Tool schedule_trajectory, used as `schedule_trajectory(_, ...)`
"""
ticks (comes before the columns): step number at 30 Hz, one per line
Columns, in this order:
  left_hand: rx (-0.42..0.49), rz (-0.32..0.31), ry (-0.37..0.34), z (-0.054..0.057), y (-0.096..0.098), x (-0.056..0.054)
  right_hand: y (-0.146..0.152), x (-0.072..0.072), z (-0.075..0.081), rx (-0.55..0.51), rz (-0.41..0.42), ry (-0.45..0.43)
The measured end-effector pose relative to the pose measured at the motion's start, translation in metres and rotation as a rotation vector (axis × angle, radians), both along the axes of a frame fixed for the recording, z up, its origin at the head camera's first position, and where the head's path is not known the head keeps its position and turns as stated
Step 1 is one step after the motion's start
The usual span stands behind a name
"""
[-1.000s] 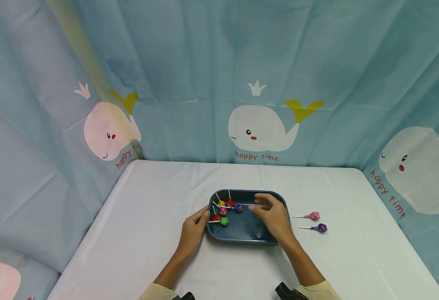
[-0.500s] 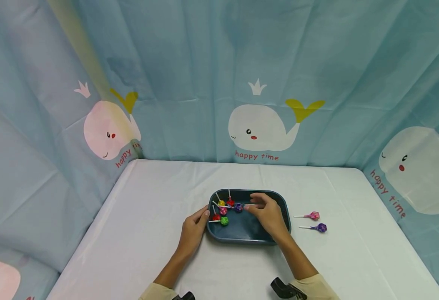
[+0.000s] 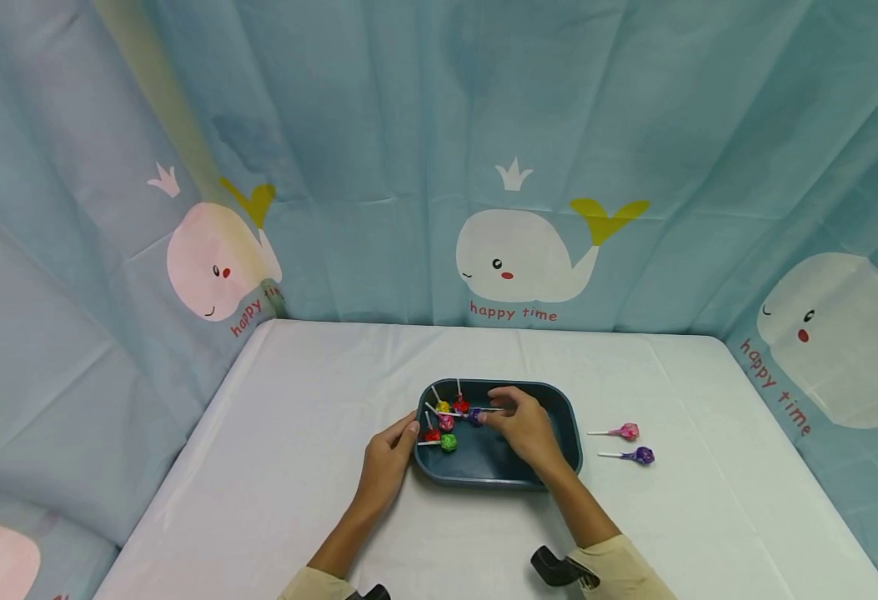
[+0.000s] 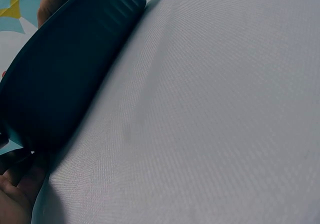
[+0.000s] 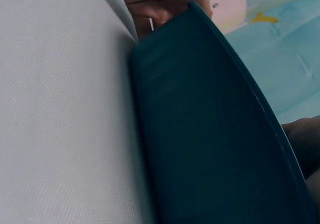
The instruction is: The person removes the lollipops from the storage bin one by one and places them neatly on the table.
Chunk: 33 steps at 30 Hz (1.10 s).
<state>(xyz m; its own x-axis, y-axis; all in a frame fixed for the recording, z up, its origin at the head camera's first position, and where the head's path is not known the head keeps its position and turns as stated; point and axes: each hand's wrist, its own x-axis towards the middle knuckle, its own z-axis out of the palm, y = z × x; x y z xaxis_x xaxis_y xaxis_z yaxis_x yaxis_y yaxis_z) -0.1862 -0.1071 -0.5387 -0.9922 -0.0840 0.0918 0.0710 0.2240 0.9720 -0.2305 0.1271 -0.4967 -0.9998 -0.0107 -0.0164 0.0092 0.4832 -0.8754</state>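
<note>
My left hand [image 3: 388, 467] grips the left end of the dark teal tray [image 3: 484, 481], thumb near the rim. Several wrapped lollipops lie at the tray's left side, among them a green one [image 3: 449, 442], a yellow one [image 3: 443, 407] and a purple one [image 3: 475, 417]. Over the tray's middle, my right hand [image 3: 526, 427] holds another lollipop, its white stick [image 3: 493, 409] pointing left between thumb and fingers; its head is hidden in the hand. The right wrist view mostly shows the tray's outer wall [image 5: 200, 124], with part of the right hand [image 5: 305, 141] at the edge.
Right of the tray, a pink lollipop [image 3: 628, 432] and a purple lollipop [image 3: 643, 456] lie on the white tablecloth [image 3: 709, 517], sticks pointing left. A blue curtain [image 3: 378, 167] with whale prints hangs behind the table and along its sides.
My right hand has moved left over the tray, carrying the lollipop stick toward the cluster of lollipops. The left hand and the tray have stayed where they were.
</note>
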Motion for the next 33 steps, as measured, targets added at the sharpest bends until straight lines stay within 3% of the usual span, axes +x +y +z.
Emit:
schedule_trajectory(14, 0.001, 0.000, -0.018, 0.003, 0.001, 0.002, -0.010, -0.008, -0.005, 0.087, 0.092, -0.025)
schedule_trajectory(33, -0.023, 0.002, -0.010, 0.002, 0.000, 0.002, -0.013, -0.007, -0.009, 0.193, 0.142, 0.053)
